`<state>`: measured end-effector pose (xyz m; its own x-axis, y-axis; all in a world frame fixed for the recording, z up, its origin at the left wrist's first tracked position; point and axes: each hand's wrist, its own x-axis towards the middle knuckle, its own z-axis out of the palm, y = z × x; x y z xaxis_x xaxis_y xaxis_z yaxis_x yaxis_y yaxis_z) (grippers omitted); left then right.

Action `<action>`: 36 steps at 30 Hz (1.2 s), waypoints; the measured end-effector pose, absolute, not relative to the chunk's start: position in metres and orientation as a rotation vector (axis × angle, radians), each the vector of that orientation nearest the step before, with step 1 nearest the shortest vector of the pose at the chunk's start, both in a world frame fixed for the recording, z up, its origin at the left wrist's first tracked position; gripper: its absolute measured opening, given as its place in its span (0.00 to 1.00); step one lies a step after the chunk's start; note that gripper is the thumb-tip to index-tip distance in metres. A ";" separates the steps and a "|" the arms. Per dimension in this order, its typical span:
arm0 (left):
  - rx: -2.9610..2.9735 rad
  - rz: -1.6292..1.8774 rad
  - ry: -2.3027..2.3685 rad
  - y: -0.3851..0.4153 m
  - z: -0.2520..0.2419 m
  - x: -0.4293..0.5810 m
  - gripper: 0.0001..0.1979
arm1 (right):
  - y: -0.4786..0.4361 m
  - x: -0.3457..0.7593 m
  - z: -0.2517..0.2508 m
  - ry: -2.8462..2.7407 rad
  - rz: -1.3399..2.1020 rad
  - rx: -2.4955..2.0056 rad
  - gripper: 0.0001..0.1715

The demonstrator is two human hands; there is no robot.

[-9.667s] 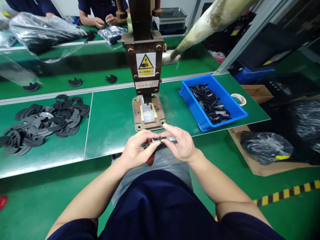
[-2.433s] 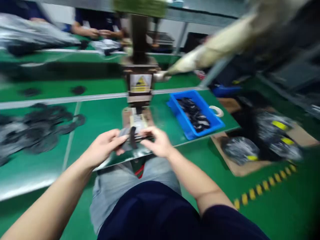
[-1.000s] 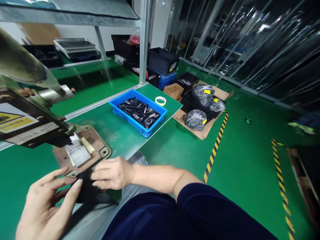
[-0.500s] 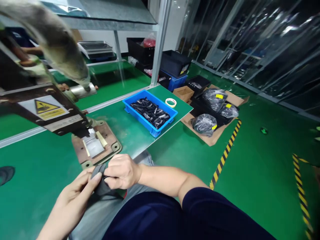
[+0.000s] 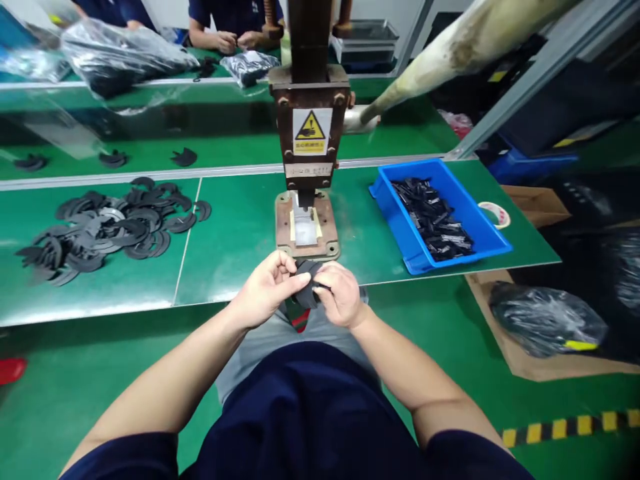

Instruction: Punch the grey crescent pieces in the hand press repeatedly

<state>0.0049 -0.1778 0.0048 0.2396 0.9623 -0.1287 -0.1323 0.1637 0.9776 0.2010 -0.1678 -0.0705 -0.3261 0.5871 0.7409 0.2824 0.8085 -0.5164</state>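
My left hand [image 5: 265, 290] and my right hand [image 5: 340, 293] meet just in front of the table edge, both closed on a dark flat curved piece [image 5: 306, 285] held between them. Straight ahead stands a hand press [image 5: 309, 127] with a yellow warning label; its brown base plate [image 5: 306, 227] lies a short way beyond my fingers. A heap of similar dark curved pieces [image 5: 115, 223] is spread on the green table [image 5: 235, 227] at the left. The blue bin [image 5: 440, 213] of small black parts sits at the right.
The press's pale lever [image 5: 450, 50] juts up to the right. A tape roll [image 5: 495, 213] lies by the blue bin. Black bagged goods [image 5: 545, 320] rest on cardboard on the floor at right. Another person's hands [image 5: 235, 41] work at the far bench beside plastic bags [image 5: 125, 57].
The view swung from the right-hand floor back to face the press. Both hands stay together on the dark piece, now centred before the base plate.
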 end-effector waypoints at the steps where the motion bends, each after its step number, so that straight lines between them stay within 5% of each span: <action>1: 1.078 1.019 0.993 -0.177 0.003 0.004 0.27 | -0.167 0.201 -0.069 -1.930 0.359 -0.669 0.10; 10: 0.976 1.206 1.463 -0.072 -0.036 -0.067 0.27 | -0.154 0.259 -0.053 -1.809 0.268 -0.980 0.15; 20: 0.868 1.342 1.619 0.129 -0.021 -0.097 0.08 | -0.172 0.345 -0.012 -1.756 0.064 -1.290 0.09; 24: 0.954 1.236 1.653 0.122 -0.049 -0.103 0.12 | -0.160 0.388 0.005 -1.779 -0.025 -1.523 0.10; 31: 1.274 1.042 1.710 0.044 -0.081 -0.126 0.19 | -0.070 0.464 -0.003 -2.081 0.117 -1.852 0.25; 36: 1.535 0.962 1.636 -0.017 -0.082 -0.135 0.20 | -0.037 0.467 -0.024 -2.193 0.225 -1.879 0.24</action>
<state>-0.1352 -0.0168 -0.0822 -0.0668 0.9977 0.0055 0.4899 0.0280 0.8713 0.4671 -0.0372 -0.0242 -0.1411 0.9864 0.0838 0.9488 0.1589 -0.2730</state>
